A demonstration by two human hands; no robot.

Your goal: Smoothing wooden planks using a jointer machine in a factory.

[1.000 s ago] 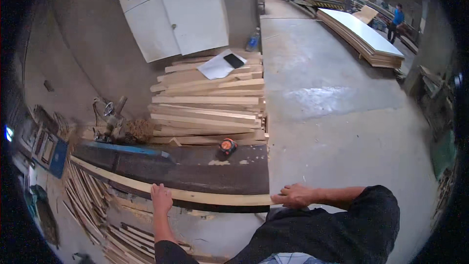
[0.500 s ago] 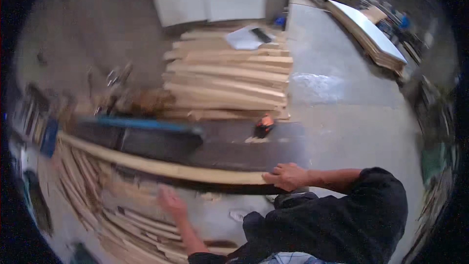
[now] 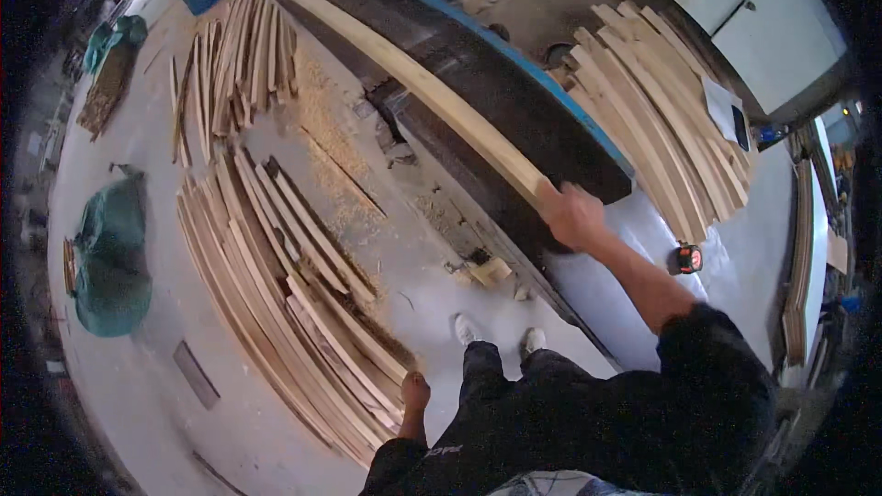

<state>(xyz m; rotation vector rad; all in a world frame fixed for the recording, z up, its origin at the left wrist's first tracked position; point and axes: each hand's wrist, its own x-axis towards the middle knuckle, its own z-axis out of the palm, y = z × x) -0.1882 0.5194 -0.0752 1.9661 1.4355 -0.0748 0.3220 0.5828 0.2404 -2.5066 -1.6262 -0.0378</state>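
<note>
A long pale wooden board lies lengthwise on the dark machine table, running to its far left end. My right hand is closed around the near end of that board. Low beside my body hangs my left hand, next to the near ends of a pile of wooden strips on the floor. Its fingers are turned from view, and whether it touches a strip cannot be made out.
A blue fence edges the table. Beyond it are stacked boards with paper and a phone on top. A tape measure sits near the stack. More strips, wood shavings and a green sack lie leftward.
The view has swung left and down, bringing the floor piles into sight. My left hand has dropped back toward my body. My right hand still grips the board's near end.
</note>
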